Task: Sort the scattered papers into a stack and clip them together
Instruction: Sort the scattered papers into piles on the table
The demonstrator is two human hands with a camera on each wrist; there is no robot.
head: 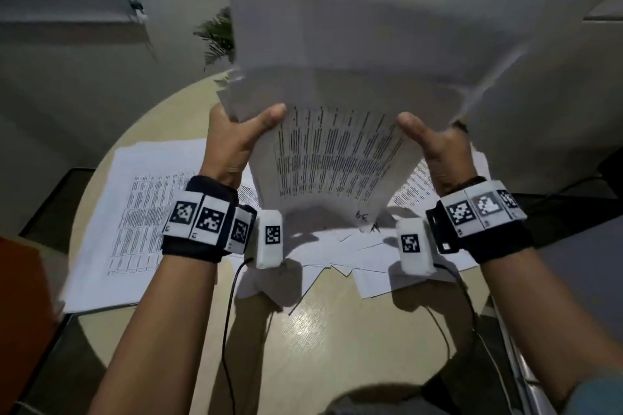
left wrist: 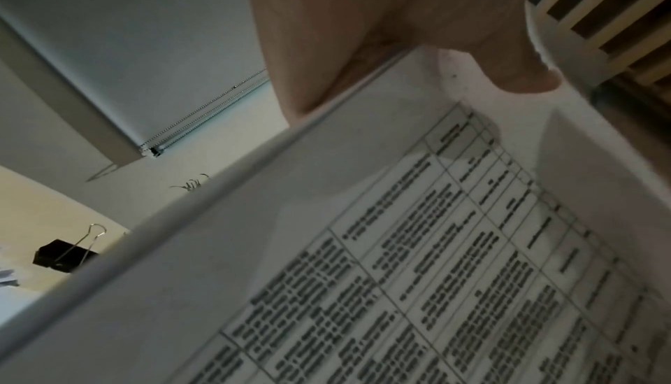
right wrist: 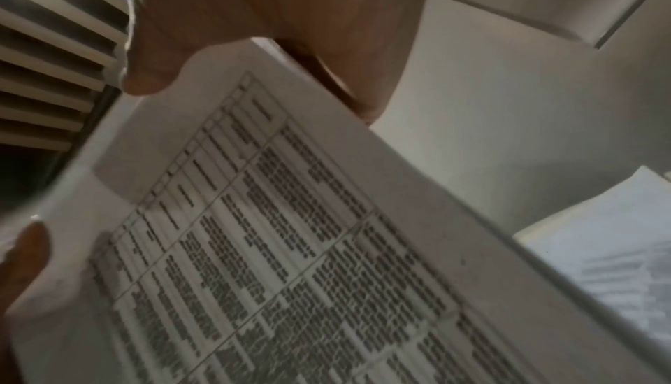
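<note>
I hold a thick stack of printed papers (head: 333, 152) upright above the table, its lower edge near the loose sheets. My left hand (head: 232, 141) grips the stack's left side, thumb on the front page. My right hand (head: 435, 145) grips the right side the same way. Both wrist views show the front page's printed table (left wrist: 417, 261) (right wrist: 290, 246) with a thumb (left wrist: 526, 80) (right wrist: 145, 77) pressed on it. More printed sheets (head: 135, 219) lie scattered on the round table (head: 337, 330). A black binder clip (left wrist: 65, 255) sits on the table in the left wrist view.
A cable (head: 232, 313) runs from the left wrist camera across the table, another (head: 448, 323) from the right. A plant (head: 219, 37) stands beyond the table's far edge. An orange-red object (head: 20, 313) sits at the left edge.
</note>
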